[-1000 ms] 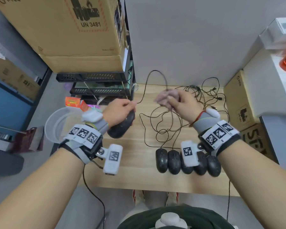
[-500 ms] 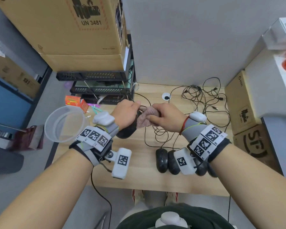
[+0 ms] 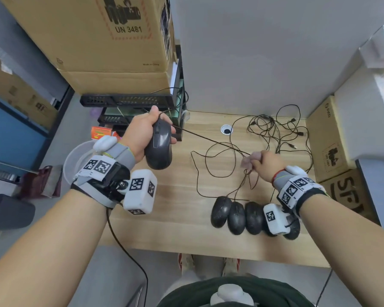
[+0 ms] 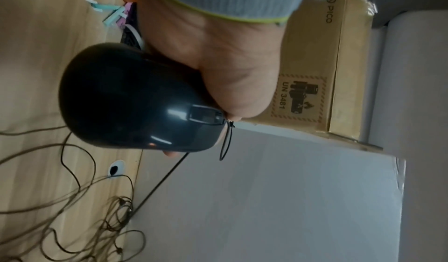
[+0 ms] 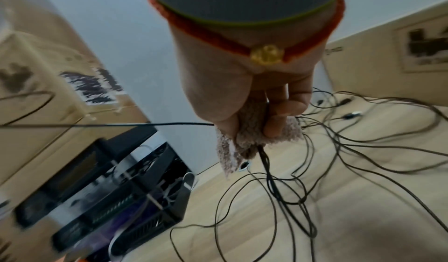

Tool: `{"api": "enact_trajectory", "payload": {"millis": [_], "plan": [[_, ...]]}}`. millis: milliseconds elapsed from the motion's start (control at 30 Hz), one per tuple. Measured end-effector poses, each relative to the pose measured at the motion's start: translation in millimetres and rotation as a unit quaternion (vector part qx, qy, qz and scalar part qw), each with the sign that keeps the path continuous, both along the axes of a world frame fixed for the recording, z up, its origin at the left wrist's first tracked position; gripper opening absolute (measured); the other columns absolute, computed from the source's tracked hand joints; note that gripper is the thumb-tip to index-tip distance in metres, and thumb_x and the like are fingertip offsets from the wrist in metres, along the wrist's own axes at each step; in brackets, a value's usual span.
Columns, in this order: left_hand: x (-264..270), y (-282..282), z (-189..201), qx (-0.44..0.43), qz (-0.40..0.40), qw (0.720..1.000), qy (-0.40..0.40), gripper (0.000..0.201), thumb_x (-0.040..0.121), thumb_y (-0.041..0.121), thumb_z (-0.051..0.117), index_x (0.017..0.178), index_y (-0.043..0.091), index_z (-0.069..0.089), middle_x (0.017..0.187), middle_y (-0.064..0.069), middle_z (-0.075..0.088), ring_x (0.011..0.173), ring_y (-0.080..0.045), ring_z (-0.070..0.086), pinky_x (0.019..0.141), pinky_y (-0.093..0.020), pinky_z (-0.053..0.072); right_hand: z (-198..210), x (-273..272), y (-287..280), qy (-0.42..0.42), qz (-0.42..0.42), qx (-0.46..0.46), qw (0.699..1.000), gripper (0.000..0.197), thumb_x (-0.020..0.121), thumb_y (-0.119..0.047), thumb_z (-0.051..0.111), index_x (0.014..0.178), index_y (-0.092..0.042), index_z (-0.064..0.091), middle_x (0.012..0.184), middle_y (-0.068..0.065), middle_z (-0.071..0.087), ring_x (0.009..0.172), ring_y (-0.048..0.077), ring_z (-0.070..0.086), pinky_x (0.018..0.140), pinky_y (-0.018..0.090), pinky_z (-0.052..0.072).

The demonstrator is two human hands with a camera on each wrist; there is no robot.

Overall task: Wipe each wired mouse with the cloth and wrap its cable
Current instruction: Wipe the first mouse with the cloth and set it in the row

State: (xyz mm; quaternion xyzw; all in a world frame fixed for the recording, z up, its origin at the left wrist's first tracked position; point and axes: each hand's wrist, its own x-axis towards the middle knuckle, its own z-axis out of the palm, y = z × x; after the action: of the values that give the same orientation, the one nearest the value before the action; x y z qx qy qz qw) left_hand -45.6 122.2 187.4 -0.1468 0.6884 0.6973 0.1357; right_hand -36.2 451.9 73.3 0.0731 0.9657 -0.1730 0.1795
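My left hand [image 3: 142,131] grips a black wired mouse [image 3: 159,145] and holds it in the air over the table's back left corner. The left wrist view shows the mouse [image 4: 135,101] top up, its scroll wheel next to my thumb. Its cable [image 3: 208,138] runs taut to my right hand [image 3: 264,161]. That hand is closed on a pinkish-brown cloth [image 3: 247,161] with the cable pinched inside it. In the right wrist view the cloth [image 5: 252,137] is bunched in my fingers and the cable [image 5: 145,124] leaves it leftward.
Several black mice [image 3: 235,214] lie in a row near the wooden table's [image 3: 175,218] front edge, under my right wrist. Their loose cables [image 3: 275,129] tangle at the back right beside a cable hole [image 3: 226,130]. Cardboard boxes [image 3: 328,147] and a black rack [image 3: 124,100] flank the table.
My hands, together at the mouse half a second ago, have drawn apart. The right hand slid the cloth rightward along the cable, and the left raised the mouse up and left, pulling the cable taut.
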Motion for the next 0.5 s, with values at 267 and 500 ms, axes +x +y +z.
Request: {"api": "enact_trajectory", "payload": {"millis": [267,500], "plan": [[10.2,20.2,-12.2,-0.178,-0.091,0.98,-0.005,0.054,0.109,0.033,0.037,0.073,0.006,0.068,0.075,-0.018,0.072,0.061,-0.036,0.071,0.075,-0.043,0.057,29.2,-17.2,-9.3,0.095,-0.131,-0.182,0.97,0.019,0.089,-0.036,0.058,0.087,-0.017,0.061,0.085,0.005,0.069,0.09,0.031,0.065,0.076,0.033,0.048],[18.1,42.3,-22.8,-0.206,-0.135,0.969,-0.004,0.062,0.108,0.044,0.039,0.059,0.029,0.074,0.078,-0.022,0.075,0.07,-0.036,0.075,0.089,-0.054,0.058,51.5,-20.0,-43.7,0.024,0.015,-0.291,0.956,0.017,0.083,-0.031,0.072,0.076,-0.017,0.067,0.068,0.0,0.066,0.056,0.004,0.059,0.056,0.018,0.048]]}}
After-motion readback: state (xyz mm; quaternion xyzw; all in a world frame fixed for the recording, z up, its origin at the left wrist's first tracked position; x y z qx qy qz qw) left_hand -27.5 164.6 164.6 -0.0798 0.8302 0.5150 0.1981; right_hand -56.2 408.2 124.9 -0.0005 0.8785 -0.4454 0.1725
